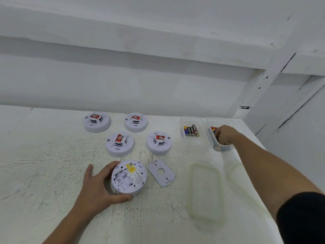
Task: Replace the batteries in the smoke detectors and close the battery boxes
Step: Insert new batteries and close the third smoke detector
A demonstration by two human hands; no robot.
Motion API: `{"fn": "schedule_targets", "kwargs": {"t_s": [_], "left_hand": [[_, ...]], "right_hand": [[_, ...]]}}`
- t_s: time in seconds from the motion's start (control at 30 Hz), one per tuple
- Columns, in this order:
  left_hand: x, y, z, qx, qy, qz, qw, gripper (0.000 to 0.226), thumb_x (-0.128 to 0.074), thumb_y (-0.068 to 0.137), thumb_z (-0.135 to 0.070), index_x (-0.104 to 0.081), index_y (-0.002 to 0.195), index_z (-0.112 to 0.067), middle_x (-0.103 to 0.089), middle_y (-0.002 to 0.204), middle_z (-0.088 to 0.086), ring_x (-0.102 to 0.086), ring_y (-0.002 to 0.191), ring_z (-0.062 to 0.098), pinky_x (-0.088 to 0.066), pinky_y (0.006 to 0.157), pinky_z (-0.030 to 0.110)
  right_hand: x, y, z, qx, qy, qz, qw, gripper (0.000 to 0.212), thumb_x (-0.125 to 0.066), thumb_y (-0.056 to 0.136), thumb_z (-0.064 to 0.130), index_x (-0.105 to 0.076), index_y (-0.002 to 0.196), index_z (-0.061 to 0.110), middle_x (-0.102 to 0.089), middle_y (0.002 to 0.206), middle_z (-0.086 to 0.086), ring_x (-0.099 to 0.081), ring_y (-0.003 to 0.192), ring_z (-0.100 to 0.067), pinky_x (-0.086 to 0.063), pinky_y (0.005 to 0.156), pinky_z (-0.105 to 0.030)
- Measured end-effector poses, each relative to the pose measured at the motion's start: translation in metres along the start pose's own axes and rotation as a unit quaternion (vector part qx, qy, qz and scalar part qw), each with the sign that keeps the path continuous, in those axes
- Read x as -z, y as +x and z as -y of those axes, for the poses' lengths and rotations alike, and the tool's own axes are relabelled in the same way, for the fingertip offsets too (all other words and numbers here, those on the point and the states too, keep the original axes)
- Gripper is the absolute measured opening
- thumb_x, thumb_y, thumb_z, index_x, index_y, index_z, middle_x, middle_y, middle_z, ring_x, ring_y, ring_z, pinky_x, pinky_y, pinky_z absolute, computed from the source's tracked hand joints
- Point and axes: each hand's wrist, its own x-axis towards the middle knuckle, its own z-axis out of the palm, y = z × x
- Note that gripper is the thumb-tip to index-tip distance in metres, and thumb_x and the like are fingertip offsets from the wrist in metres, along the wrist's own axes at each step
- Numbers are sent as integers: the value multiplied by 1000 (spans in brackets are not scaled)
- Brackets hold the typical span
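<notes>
The left hand (98, 185) grips the round white plastic smoke detector (129, 176), underside up on the speckled white worktop (52, 164) near centre, its battery bay (123, 180) uncovered and seemingly empty; the right hand (226, 134) reaches into the clear plastic box of batteries (223, 148) far right, fingers curled; whether it holds one I cannot tell; best to lift cells singly, match the polarity marks and steady the detector.
</notes>
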Motion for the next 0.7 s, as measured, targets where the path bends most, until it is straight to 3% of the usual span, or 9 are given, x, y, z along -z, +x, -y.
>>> {"fn": "schedule_targets", "kwargs": {"t_s": [0.17, 0.27, 0.37, 0.43, 0.53, 0.63, 0.7], "left_hand": [[3, -2, -5, -8, 0, 1, 1000, 101, -54, 12, -93, -39, 103, -54, -42, 73, -61, -8, 90, -32, 0, 115, 44], [4, -2, -4, -11, 0, -1, 1000, 102, -56, 8, -91, -39, 102, -55, -43, 71, -59, -11, 90, -27, -1, 115, 43], [2, -1, 2, -10, -2, -5, 1000, 101, -59, 9, -89, -39, 103, -55, -46, 85, -48, -5, 95, -29, -1, 117, 46], [2, 0, 5, -13, -2, -9, 1000, 101, -59, 11, -90, -39, 103, -56, -47, 85, -48, -1, 98, -30, -1, 117, 46], [1, 2, 10, -15, 0, 2, 1000, 99, -66, 13, -83, -39, 104, -56, -45, 75, -59, -1, 104, -30, 0, 116, 44], [-1, 6, 19, -29, 17, 7, 999, 99, -64, 19, -89, -38, 110, -58, -53, 91, -45, -8, 128, -9, 9, 116, 37], [-1, 6, 24, -36, 20, 7, 999, 97, -60, 23, -92, -37, 111, -58, -53, 96, -42, -14, 124, -9, 13, 114, 31]], "right_hand": [[-3, -1, 5, -7, 23, -13, 1000, 19, -47, 84, -3, -53, 74, 12, -52, 74, -3, -48, 79, -25, -33, 49, -20], [-2, -3, 5, -8, 52, -25, 998, 18, -47, 81, -6, -55, 82, 10, -54, 78, -4, -49, 79, -25, -33, 50, -20], [2, -4, -2, -45, 226, -48, 972, 24, -58, 76, -14, -57, 89, 7, -56, 74, -8, -52, 67, -26, -42, 51, -23], [7, -8, -7, -79, 403, -60, 910, 25, -62, 78, -14, -56, 93, 6, -60, 85, -18, -56, 63, -28, -52, 49, -29], [16, -17, -9, -101, 602, -75, 789, 19, -59, 83, -14, -55, 94, 1, -57, 97, -20, -59, 68, -27, -58, 48, -32], [26, -36, 0, -65, 746, -43, 661, 16, -51, 89, -13, -55, 101, -4, -54, 90, -17, -56, 76, -23, -60, 64, -29], [29, -52, 9, -31, 774, -18, 632, 15, -48, 91, -12, -57, 98, -3, -53, 88, -14, -57, 81, -22, -59, 71, -26]]}}
